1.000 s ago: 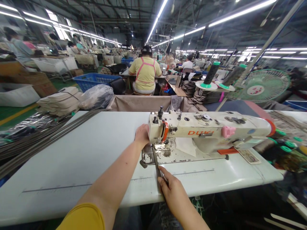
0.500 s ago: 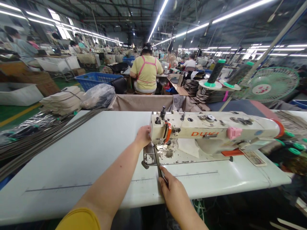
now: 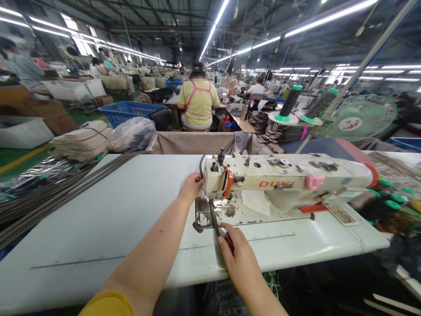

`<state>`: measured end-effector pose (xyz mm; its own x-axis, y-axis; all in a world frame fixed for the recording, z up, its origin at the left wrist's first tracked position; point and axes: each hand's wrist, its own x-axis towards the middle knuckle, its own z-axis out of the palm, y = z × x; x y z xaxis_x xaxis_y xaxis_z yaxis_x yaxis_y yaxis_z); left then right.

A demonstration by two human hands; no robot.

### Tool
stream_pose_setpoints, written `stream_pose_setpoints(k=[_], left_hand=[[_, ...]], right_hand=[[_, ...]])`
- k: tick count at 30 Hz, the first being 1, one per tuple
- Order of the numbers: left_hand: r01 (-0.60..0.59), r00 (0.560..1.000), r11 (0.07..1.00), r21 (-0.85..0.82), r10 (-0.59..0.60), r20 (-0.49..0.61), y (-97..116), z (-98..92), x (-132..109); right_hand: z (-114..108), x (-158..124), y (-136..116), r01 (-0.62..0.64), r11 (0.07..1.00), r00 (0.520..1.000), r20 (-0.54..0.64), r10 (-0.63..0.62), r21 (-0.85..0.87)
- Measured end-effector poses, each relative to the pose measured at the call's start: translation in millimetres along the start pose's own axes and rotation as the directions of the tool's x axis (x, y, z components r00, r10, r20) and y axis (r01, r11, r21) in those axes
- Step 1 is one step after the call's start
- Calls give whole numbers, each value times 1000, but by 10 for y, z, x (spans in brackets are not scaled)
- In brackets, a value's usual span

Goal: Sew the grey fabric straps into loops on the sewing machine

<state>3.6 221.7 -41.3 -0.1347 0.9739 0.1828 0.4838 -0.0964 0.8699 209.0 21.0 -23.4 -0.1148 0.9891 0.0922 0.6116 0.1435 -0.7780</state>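
A white sewing machine [image 3: 250, 177] with orange lettering stands on the table, its needle end toward the left. A narrow dark strip [image 3: 214, 218] runs from under the presser foot toward me across the metal plate. My right hand [image 3: 238, 252] is closed over this strip just in front of the plate, thumb and fingers bent around it; a small dark gap shows under the fingers. Beside the machine's left end, my left hand [image 3: 191, 186] pinches the strip's far part, which curves up behind the machine head. The needle area is partly hidden by the head.
Long dark strips [image 3: 66, 188] lie in a bundle over the table's left edge. A printed ruler line [image 3: 79, 262] crosses the white tabletop [image 3: 138, 197]. Thread cones [image 3: 289, 103] and a green fan [image 3: 362, 118] stand at right. A person in yellow [image 3: 198, 103] sits ahead, beyond a cloth-covered barrier.
A curved length of strip now shows above my left hand, beside the machine head. My right hand's fingers have bent more around the strip. The view has shifted slightly.
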Motion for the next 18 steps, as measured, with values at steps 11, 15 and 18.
stream_pose_setpoints(k=[11,15,18], left_hand=[[121,952,776,-619,-268,-149,-21,-215,-526],[97,938,717,-690,-298,-177,9,-394,-847],[92,929,718,-690,-312,-201,28,-519,-1098]], right_hand=[[28,-11,-317,117,965,992,8,-122,234],[163,21,-393,-109,899,968,252,-2,423],[296,75,-393,-272,800,924,377,63,535]])
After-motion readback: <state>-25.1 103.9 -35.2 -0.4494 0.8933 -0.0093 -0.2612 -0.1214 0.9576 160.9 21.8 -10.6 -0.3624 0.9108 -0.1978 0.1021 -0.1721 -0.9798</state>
